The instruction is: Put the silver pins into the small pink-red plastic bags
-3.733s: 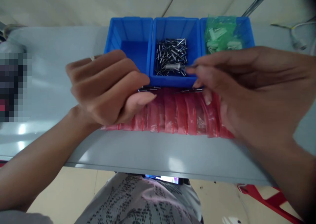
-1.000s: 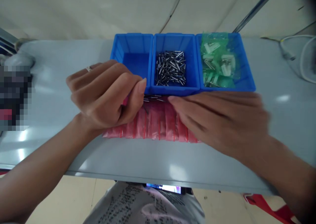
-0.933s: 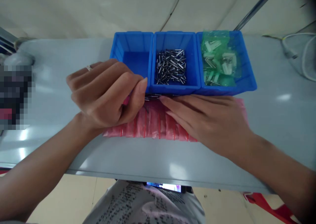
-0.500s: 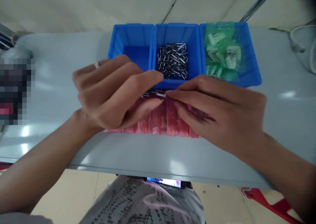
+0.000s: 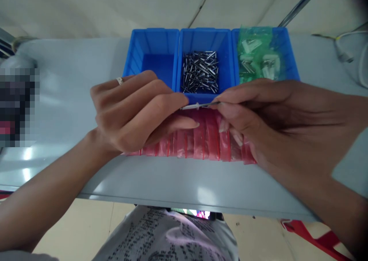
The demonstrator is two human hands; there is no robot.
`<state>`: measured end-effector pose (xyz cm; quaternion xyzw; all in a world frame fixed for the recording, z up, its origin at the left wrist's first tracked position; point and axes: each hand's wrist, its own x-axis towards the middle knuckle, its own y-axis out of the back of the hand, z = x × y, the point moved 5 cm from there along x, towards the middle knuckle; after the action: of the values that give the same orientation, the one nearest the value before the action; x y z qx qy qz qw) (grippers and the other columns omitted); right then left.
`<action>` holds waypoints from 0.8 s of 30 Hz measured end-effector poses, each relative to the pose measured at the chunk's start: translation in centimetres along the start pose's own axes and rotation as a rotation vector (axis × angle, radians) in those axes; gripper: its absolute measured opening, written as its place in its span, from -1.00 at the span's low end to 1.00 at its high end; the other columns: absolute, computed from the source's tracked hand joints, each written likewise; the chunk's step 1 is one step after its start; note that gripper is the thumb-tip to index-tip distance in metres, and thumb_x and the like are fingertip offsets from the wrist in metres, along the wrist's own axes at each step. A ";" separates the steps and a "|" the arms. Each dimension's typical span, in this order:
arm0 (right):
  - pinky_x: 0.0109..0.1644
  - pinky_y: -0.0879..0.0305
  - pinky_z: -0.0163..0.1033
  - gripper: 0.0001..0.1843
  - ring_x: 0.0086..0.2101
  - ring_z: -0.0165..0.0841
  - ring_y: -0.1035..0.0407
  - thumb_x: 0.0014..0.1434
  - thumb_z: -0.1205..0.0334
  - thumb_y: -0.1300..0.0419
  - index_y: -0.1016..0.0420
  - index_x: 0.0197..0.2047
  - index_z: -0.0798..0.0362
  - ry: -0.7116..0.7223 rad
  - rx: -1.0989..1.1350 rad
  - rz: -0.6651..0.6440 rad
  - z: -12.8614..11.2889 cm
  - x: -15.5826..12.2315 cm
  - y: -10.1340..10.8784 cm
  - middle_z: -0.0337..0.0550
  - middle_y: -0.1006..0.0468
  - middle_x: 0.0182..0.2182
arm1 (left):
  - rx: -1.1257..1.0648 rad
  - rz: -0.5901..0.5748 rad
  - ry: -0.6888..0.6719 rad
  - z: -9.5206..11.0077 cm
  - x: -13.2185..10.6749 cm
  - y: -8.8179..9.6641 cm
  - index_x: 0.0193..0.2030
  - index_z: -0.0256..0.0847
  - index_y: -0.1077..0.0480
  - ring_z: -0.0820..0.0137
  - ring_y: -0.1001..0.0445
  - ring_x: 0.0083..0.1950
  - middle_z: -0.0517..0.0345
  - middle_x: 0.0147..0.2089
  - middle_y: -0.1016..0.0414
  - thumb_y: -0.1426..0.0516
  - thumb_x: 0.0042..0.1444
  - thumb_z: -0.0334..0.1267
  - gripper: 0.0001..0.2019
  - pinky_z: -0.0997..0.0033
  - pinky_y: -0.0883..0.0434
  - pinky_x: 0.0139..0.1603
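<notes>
A silvery blind rivet (image 5: 197,105), with a small flange and a thin dark stem, lies level between my hands, above pink plastic bags. My right hand (image 5: 281,123) pinches the stem's end between thumb and forefinger. The rivet's pale body runs in behind the forefinger of my left hand (image 5: 138,111), whose fingers are curled; what lies deeper in that grip is hidden. Just beyond my hands, the middle blue bin (image 5: 226,42) holds a heap of similar metal rivets (image 5: 201,71).
A blue bin (image 5: 156,42) on the left shows its bare floor. Green bags (image 5: 255,54) with white and metal parts fill the right bin (image 5: 290,58). Pink zip bags (image 5: 201,142) lie in a row near the front of the grey table (image 5: 172,180). A cable (image 5: 343,56) lies at far right.
My right hand has moved right and turned, and now grips the rivet by its stem. My left hand has shifted slightly right; the several rivets seen in it before are hidden.
</notes>
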<state>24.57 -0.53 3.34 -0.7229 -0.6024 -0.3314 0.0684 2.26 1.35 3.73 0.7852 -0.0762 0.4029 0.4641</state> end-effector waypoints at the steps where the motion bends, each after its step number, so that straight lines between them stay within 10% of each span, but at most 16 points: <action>1: -0.60 -0.28 -0.18 -0.88 -0.42 -0.36 -0.55 0.22 0.26 -0.52 -0.83 -0.15 -0.15 -0.021 -0.004 0.003 0.1 0.0 0.0 -0.31 -0.79 -0.24 | 0.003 -0.007 0.020 -0.1 0.0 0.0 0.02 -0.10 -0.50 0.46 -0.65 -0.30 0.29 -0.31 -0.59 -0.15 0.48 -0.02 -0.78 0.47 -0.34 -0.34; 9: -0.61 -0.33 -0.24 -0.81 -0.54 -0.43 -0.47 0.19 0.33 -0.53 -0.83 -0.13 -0.11 -0.098 0.129 0.007 0.8 0.9 0.1 -0.26 -0.79 -0.30 | -0.015 0.028 -0.042 -0.4 0.0 0.2 -0.23 -0.14 -0.45 0.44 -0.57 -0.33 0.21 -0.38 -0.49 0.05 0.56 -0.07 -0.62 0.40 -0.24 -0.41; 14: -0.29 -0.66 -0.18 -0.59 -0.22 -0.29 -0.71 0.33 0.40 -0.36 -0.74 0.17 -0.16 -0.074 0.319 -0.036 1.9 2.3 0.7 -0.19 -0.75 0.15 | 0.041 0.109 0.012 -0.3 0.0 0.7 -0.32 -0.13 -0.45 0.51 -0.51 -0.40 0.26 -0.42 -0.45 0.05 0.48 -0.19 -0.64 0.46 -0.15 -0.38; 21: -0.37 -0.41 -0.09 -0.73 -0.24 -0.23 -0.63 0.32 0.44 -0.33 -0.72 0.04 0.03 0.785 -0.690 -0.404 -1.1 -1.0 -1.6 -0.14 -0.81 -0.13 | 0.071 0.103 -0.044 -1.4 0.6 -0.5 -0.44 -0.13 -0.38 0.55 -0.44 -0.48 0.30 -0.52 -0.39 -0.09 0.38 -0.22 -0.68 0.48 -0.06 -0.43; 24: -0.25 -0.47 -0.04 -0.77 -0.20 -0.19 -0.60 0.36 0.47 -0.28 -0.69 0.02 0.13 0.805 -0.795 -0.537 -0.5 -1.8 -2.9 -0.03 -0.79 -0.07 | -0.098 0.013 0.257 -0.1 1.1 0.8 -0.48 -0.07 -0.38 0.50 -0.51 -0.41 0.29 -0.51 -0.32 -0.11 0.41 -0.08 -0.62 0.40 -0.35 -0.34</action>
<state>21.67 -1.45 1.85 -0.3348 -0.5207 -0.7823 -0.0698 2.56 1.32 5.05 0.7031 -0.0407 0.4988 0.5052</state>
